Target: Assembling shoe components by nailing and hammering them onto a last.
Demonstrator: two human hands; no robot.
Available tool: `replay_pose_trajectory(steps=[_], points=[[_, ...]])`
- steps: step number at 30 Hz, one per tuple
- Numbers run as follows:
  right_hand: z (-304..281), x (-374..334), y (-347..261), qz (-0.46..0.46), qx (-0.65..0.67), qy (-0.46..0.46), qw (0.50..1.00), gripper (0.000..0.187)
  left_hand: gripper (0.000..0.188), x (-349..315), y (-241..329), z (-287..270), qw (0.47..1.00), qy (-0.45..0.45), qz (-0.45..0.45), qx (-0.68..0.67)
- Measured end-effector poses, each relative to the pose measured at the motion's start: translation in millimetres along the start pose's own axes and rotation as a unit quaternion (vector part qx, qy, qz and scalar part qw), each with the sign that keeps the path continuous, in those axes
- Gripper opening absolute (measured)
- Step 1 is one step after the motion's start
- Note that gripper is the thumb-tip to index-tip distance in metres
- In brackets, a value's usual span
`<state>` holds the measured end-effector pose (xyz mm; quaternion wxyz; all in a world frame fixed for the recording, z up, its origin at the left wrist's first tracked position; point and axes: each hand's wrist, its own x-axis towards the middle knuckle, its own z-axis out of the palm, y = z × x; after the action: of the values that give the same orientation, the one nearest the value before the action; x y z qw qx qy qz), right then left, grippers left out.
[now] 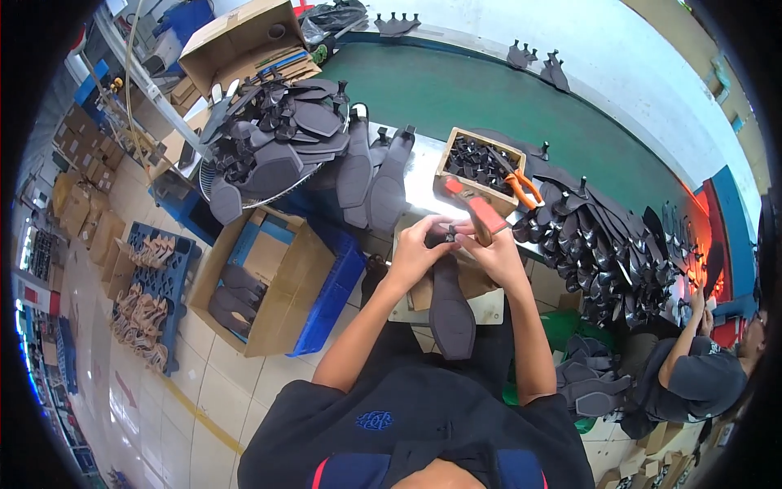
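A dark grey shoe sole point(453, 314) hangs toward me, its wide toe end lowest and its heel end up between my hands. My left hand point(417, 251) is closed around the heel end, where a small dark heel piece point(450, 233) shows between the fingertips. My right hand point(498, 254) is closed on a hammer point(487, 217) with a red head, which stands up above the hand. The right thumb and fingertips also meet the heel piece. How the fingers grip underneath is hidden.
Ahead stands a wooden box point(448, 155) of small black heels, with orange-handled pliers point(525, 189) across its edge. Soles heap in a wire basket point(281, 196) at left and pile up point(595, 236) at right. A cardboard box point(281, 306) stands lower left. Another person point(700, 371) works at far right.
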<state>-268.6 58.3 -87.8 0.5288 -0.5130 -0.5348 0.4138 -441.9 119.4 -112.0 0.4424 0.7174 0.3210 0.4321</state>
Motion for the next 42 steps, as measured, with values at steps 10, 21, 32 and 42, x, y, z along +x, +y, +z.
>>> replay_pose_trajectory(steps=[10, 21, 32, 42], points=[[-2, 0, -4, -0.116, -0.244, -0.032, 0.962, 0.027, 0.039, -7, -13, -1, 1.0, 0.009, -0.005, 0.019], [10, -21, -30, -0.172, -0.241, 0.027, 0.955, 0.022, 0.03, -3, -14, -7, 0.999, -0.025, -0.041, -0.026], [16, -79, -80, -0.114, -0.201, 0.105, 0.967, 0.043, 0.024, -4, -12, -11, 0.986, -0.054, -0.099, -0.126], [25, -78, -75, -0.165, -0.282, 0.085, 0.941, 0.045, 0.022, -1, -6, -14, 0.973, -0.084, -0.137, -0.163]])
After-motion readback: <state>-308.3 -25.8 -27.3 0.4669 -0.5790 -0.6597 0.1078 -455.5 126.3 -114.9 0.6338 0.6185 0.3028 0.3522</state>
